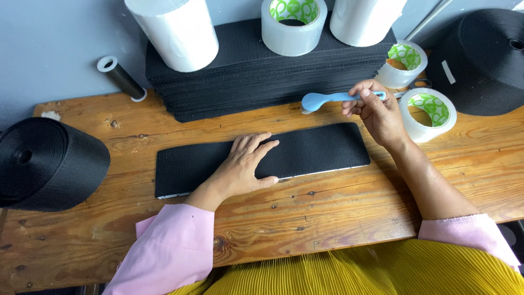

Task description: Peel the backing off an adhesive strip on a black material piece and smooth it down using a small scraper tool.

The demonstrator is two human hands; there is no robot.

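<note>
- The wooden table (338,218) runs across the whole view, and the work sits at its middle.
- A large black webbing roll (46,164) lies at the far left edge; another black roll (483,60) sits at the far right.
- A stack of black fabric pieces (262,76) stands at the far side of the table, with two white rolls (177,33) and a clear tape roll (293,27) on top; more tape rolls (431,112) lie to the right.
- The black fabric strip (316,150) lies flat lengthwise in the middle of the table, just near of the stack.
- The left hand (243,166) rests palm down on the strip's middle, fingers stretched out and slightly spread, pinning it flat.
- The right hand (376,109) hovers above the strip's right end, thumb and fingertips pinching the handle of a small blue brush (327,99), whose head points left and is held clear of the fabric.
- Judged from this, the step in hand is brushing the strip: the piece is held down and the brush is raised.
- The next move would call for lowering the bristles onto the fabric and stroking along its length, while the left hand keeps firm pressure so that the strip does not slide.
</note>
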